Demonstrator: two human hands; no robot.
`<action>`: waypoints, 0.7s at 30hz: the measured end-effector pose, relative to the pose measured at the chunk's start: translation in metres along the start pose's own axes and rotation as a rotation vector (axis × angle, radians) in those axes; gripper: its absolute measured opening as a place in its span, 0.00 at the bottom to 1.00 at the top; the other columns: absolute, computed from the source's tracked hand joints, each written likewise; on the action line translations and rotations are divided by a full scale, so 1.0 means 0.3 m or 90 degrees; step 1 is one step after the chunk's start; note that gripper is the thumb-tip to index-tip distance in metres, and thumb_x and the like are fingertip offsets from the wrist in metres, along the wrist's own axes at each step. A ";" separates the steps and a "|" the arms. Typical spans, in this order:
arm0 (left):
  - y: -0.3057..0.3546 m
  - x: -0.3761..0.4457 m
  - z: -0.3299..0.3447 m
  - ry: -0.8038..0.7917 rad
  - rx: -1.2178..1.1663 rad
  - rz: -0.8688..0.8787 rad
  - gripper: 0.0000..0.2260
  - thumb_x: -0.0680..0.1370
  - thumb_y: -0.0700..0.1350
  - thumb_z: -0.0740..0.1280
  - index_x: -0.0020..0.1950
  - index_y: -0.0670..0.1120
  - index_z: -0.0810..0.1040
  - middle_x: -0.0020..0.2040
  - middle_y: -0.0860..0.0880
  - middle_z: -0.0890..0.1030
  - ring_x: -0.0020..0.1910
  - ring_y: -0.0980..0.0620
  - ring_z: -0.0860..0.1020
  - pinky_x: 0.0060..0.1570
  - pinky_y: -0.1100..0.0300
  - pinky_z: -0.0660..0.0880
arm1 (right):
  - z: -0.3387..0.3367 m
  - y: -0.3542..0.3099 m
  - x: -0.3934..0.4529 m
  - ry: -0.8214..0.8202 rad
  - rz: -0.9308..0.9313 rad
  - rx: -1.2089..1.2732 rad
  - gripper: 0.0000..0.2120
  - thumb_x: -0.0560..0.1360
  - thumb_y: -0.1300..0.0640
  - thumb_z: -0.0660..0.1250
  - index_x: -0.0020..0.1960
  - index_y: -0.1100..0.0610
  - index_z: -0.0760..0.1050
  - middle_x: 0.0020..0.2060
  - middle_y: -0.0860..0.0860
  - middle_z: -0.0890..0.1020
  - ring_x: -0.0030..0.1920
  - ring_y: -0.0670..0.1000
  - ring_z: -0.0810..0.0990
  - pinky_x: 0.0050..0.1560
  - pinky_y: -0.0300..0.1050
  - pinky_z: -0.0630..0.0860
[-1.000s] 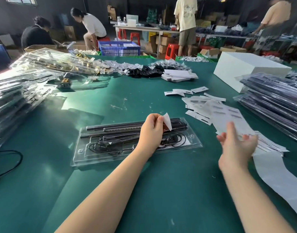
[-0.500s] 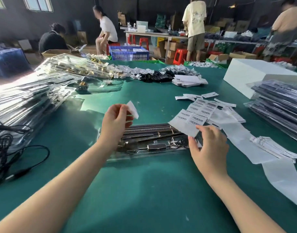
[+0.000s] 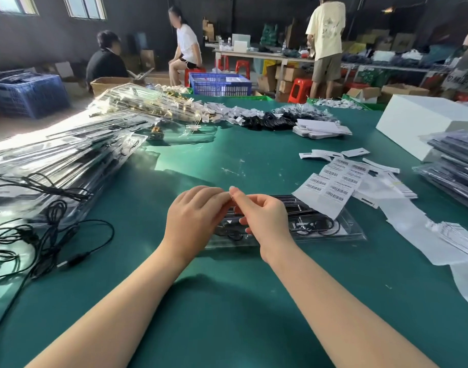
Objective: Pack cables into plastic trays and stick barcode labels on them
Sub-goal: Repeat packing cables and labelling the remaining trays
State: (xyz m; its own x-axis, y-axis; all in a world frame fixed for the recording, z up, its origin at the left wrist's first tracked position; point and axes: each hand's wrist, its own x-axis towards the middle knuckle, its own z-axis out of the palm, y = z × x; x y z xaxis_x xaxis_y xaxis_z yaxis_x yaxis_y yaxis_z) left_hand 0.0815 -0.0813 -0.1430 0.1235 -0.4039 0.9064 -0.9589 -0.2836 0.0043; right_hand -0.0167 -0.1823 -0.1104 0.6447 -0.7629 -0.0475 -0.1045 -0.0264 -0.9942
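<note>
A clear plastic tray (image 3: 333,231) holding black cables and rods lies on the green table (image 3: 227,309) in front of me. My left hand (image 3: 193,216) and my right hand (image 3: 263,217) meet just above the tray's left part. Their fingertips pinch together at one spot, where the small white barcode label is almost wholly hidden. A sheet of barcode labels (image 3: 331,184) lies with one corner over the tray's right far edge.
A pile of clear packed trays (image 3: 55,160) and loose black cables (image 3: 41,235) fill the left. Stacked trays (image 3: 455,166), a white box (image 3: 426,120) and white backing paper (image 3: 413,229) are on the right. Several people work at the back.
My right hand has let go of the barcode sheet and come left to meet my left hand. The left hand has lowered over the tray with the label.
</note>
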 end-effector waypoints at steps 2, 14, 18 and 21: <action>-0.010 0.006 -0.009 -0.001 0.037 0.044 0.03 0.76 0.42 0.72 0.47 0.44 0.85 0.45 0.49 0.84 0.42 0.47 0.82 0.40 0.54 0.78 | 0.007 -0.007 0.008 0.007 0.002 -0.012 0.14 0.68 0.42 0.74 0.37 0.53 0.80 0.31 0.46 0.83 0.28 0.43 0.78 0.32 0.39 0.73; -0.064 -0.002 -0.070 -0.601 0.036 -0.271 0.32 0.66 0.73 0.62 0.68 0.63 0.70 0.70 0.59 0.69 0.67 0.55 0.70 0.57 0.54 0.74 | -0.068 0.075 0.082 0.086 -0.065 -0.037 0.10 0.74 0.47 0.71 0.41 0.54 0.80 0.37 0.50 0.84 0.37 0.50 0.80 0.48 0.56 0.81; -0.054 -0.029 -0.033 -0.680 -0.012 -0.244 0.24 0.78 0.65 0.58 0.73 0.69 0.58 0.79 0.52 0.55 0.77 0.51 0.55 0.71 0.50 0.64 | -0.088 0.097 0.100 0.087 -0.098 -0.008 0.09 0.76 0.48 0.69 0.40 0.52 0.79 0.34 0.44 0.84 0.34 0.43 0.80 0.36 0.39 0.77; -0.038 -0.036 -0.012 -0.681 -0.003 -0.233 0.21 0.80 0.63 0.55 0.73 0.71 0.56 0.79 0.47 0.53 0.78 0.47 0.52 0.72 0.49 0.60 | -0.077 0.093 0.111 0.053 -0.098 -0.015 0.10 0.76 0.47 0.69 0.41 0.52 0.80 0.35 0.42 0.84 0.35 0.37 0.79 0.40 0.39 0.72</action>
State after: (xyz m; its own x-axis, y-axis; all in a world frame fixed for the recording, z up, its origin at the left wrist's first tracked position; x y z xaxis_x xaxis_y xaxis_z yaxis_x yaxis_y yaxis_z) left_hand 0.0901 -0.0705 -0.1513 0.5495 -0.8352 0.0238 -0.8213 -0.5347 0.1988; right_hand -0.0156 -0.2233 -0.1374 0.5898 -0.7994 0.1141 -0.0281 -0.1616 -0.9865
